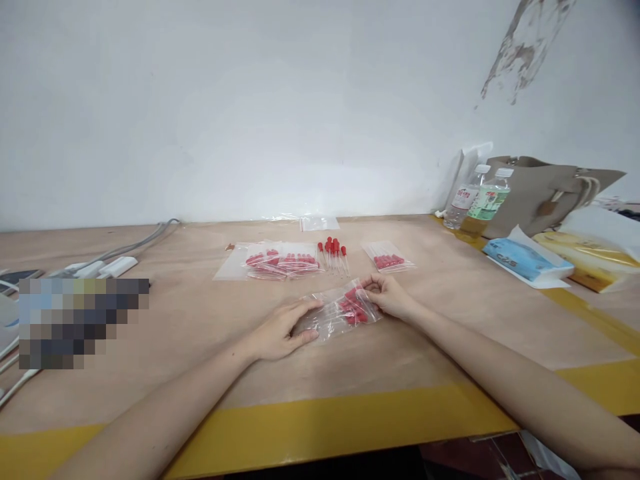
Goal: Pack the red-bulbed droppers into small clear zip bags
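Note:
A clear plastic bag of red-topped droppers (336, 312) lies tilted in front of me, its red bulbs at the right end. Around its left end, the thumb and fingers of my left hand (284, 330) hold the plastic. My right hand (390, 295) pinches the upper right corner beside the bulbs. Just beyond stand or lean several loose droppers (332, 253) with red bulbs and thin clear stems. To their left is a pile of filled dropper bags (285, 260). Another filled bag (389, 258) lies to the right.
Flat bags (319, 223) lie near the wall. At left are cables (135, 235), a white adapter (119, 267) and a blurred-out object (75, 323). At right stand two bottles (487, 200), a grey handbag (545, 190) and tissue packs (530, 259). Yellow tape (320, 427) lines the table's front edge.

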A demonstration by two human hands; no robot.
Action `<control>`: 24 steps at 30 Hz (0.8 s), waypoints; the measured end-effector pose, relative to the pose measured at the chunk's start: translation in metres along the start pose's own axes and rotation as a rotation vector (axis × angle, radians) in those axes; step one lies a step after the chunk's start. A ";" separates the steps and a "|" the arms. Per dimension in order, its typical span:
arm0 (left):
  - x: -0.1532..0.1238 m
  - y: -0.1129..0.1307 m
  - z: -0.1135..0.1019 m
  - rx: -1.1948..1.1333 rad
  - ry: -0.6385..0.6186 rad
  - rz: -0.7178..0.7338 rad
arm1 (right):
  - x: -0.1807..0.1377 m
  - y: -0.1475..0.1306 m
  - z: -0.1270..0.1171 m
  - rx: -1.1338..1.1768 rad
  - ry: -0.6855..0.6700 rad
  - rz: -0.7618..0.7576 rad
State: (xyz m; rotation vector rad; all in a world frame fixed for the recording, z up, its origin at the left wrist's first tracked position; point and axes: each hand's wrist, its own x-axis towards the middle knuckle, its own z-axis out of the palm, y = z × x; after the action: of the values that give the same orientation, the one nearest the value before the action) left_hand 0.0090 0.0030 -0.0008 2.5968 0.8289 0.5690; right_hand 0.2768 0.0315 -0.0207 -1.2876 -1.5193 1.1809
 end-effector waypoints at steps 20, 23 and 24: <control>-0.001 0.002 0.000 0.026 -0.017 -0.034 | 0.000 0.001 -0.007 -0.259 -0.192 -0.251; -0.001 0.001 0.000 0.021 -0.016 -0.026 | -0.001 -0.002 -0.009 -0.103 -0.120 -0.048; 0.000 0.001 0.001 0.019 -0.016 -0.024 | -0.002 -0.004 -0.009 -0.059 -0.063 0.018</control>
State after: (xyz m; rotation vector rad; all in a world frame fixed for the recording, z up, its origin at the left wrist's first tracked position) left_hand 0.0094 0.0019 -0.0009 2.6013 0.8628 0.5361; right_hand 0.2847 0.0304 -0.0144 -1.3160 -1.6013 1.2063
